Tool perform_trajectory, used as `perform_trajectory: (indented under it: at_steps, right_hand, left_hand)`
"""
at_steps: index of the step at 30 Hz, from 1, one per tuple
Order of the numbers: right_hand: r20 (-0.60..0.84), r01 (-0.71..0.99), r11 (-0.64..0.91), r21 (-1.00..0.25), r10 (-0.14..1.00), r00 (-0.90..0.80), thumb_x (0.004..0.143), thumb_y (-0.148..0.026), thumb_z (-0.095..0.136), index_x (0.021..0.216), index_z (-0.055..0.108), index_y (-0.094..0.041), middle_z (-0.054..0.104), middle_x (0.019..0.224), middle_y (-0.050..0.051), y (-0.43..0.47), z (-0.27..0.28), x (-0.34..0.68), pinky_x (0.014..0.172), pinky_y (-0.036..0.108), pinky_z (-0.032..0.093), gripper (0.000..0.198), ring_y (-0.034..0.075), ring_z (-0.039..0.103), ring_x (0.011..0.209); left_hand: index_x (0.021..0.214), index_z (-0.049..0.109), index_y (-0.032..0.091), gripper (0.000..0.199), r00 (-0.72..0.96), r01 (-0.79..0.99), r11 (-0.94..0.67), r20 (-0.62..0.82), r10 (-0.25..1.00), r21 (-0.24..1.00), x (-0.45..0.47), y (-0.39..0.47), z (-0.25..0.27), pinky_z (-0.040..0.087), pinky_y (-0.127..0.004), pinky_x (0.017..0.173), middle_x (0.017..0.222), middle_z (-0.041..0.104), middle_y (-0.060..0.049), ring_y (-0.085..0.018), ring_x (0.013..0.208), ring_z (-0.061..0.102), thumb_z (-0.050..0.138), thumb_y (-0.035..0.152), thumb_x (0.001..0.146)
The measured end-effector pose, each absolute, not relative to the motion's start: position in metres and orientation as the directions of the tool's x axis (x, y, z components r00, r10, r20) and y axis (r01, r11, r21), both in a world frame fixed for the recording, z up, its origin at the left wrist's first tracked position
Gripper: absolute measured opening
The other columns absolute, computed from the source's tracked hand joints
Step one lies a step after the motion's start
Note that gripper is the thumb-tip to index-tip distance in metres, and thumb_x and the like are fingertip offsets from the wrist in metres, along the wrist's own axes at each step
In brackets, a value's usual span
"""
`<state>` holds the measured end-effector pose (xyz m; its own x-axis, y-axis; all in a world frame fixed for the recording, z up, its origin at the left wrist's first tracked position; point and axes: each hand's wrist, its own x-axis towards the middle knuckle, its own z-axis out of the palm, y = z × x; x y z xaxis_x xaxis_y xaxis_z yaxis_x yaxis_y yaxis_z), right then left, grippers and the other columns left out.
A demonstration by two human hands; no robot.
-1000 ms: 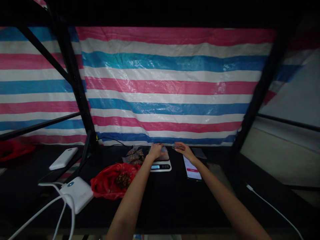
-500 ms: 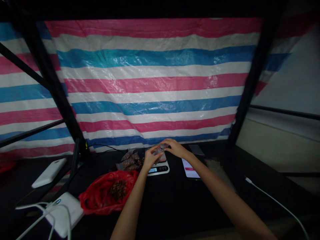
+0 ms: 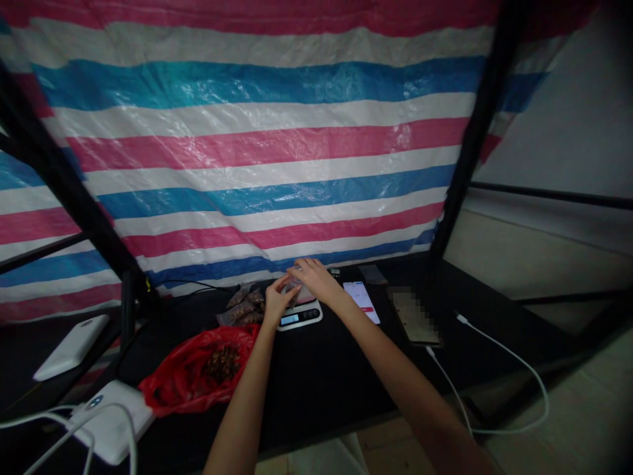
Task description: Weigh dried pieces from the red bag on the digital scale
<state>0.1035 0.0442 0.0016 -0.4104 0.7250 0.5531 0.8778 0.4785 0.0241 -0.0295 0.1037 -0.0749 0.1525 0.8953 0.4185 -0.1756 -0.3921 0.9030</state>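
Note:
A small clear plastic bag (image 3: 293, 295) is pinched between my two hands above the white kitchen scale (image 3: 301, 318). My left hand (image 3: 277, 301) grips the bag's left side, thumb and fingers closed. From above and to the right, my right hand (image 3: 312, 280) holds the bag's upper part, its fingers bent over it. What lies inside the bag is too small to make out. The scale's display is lit beneath the hands. Just left of it lie several filled clear bags (image 3: 243, 307) of brown pieces. Nearer to me, a red plastic bag (image 3: 171, 389) stands open around loose brown dried pieces (image 3: 222, 363).
A lit phone (image 3: 362, 302) lies right of the scale, with a flat clear bag (image 3: 372, 274) behind it. Further right are a blurred flat object (image 3: 413, 318) and a white cable (image 3: 537, 389). Two white devices (image 3: 74, 348) sit at the left. Striped sheeting (image 3: 277, 152) hangs behind.
The view has tilted down and turned slightly right. Both hands remain on the small bag over the scale; my right hand now bends further over it.

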Motion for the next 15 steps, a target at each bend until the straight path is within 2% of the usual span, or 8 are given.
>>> perform_trajectory:
  at_steps: [3,5,7,11,15]
  right_hand:
    - [0.667,0.894,0.350,-0.279,0.740,-0.081,0.083,-0.016,0.045,0.117,0.044,-0.021,0.050,0.113,0.009,0.051,-0.027,0.112,0.090,0.034,0.034,0.035,0.020,0.046,0.105]
    - [0.647,0.861,0.210,-0.464,0.743,0.167,0.083,-0.019,0.046,0.114,0.045,-0.019,0.052,0.110,0.009,0.056,-0.049,0.121,0.090,0.035,0.035,0.031,0.021,0.047,0.105]
    - [0.586,0.816,0.087,-0.572,0.739,0.332,0.081,-0.021,0.047,0.109,0.047,-0.019,0.055,0.107,0.009,0.062,-0.069,0.130,0.088,0.038,0.035,0.028,0.023,0.048,0.103]
    - [0.529,0.760,0.031,-0.649,0.737,0.421,0.079,-0.018,0.048,0.109,0.045,-0.017,0.057,0.103,0.009,0.067,-0.092,0.143,0.085,0.034,0.039,0.030,0.021,0.050,0.099]
    - [0.406,0.800,-0.141,-0.583,0.802,0.437,0.078,-0.015,0.048,0.114,0.041,-0.015,0.057,0.104,0.010,0.064,-0.096,0.143,0.084,0.032,0.037,0.036,0.020,0.052,0.098]
  left_hand:
    - [0.105,0.060,0.012,0.050,0.143,-0.134,-0.449,0.465,0.874,0.884,-0.032,0.102,-0.073,0.043,-0.038,0.091,0.105,0.064,-0.011,-0.021,0.094,0.060,0.072,0.026,0.058]
    - [0.107,0.059,0.012,0.050,0.107,-0.080,-0.481,0.487,0.867,0.873,-0.033,0.102,-0.074,0.042,-0.038,0.092,0.106,0.063,-0.011,-0.022,0.097,0.059,0.071,0.028,0.061]
    - [0.108,0.059,0.013,0.050,0.059,-0.002,-0.514,0.513,0.856,0.858,-0.034,0.103,-0.075,0.041,-0.038,0.093,0.108,0.062,-0.012,-0.022,0.099,0.058,0.070,0.030,0.063]
    - [0.109,0.059,0.015,0.046,0.021,0.168,-0.604,0.610,0.792,0.779,-0.033,0.104,-0.076,0.041,-0.039,0.094,0.108,0.061,-0.010,-0.023,0.102,0.056,0.066,0.033,0.067]
    - [0.108,0.058,0.017,0.044,0.056,0.242,-0.669,0.679,0.732,0.703,-0.032,0.102,-0.075,0.042,-0.039,0.093,0.108,0.060,-0.008,-0.022,0.101,0.056,0.065,0.035,0.068]
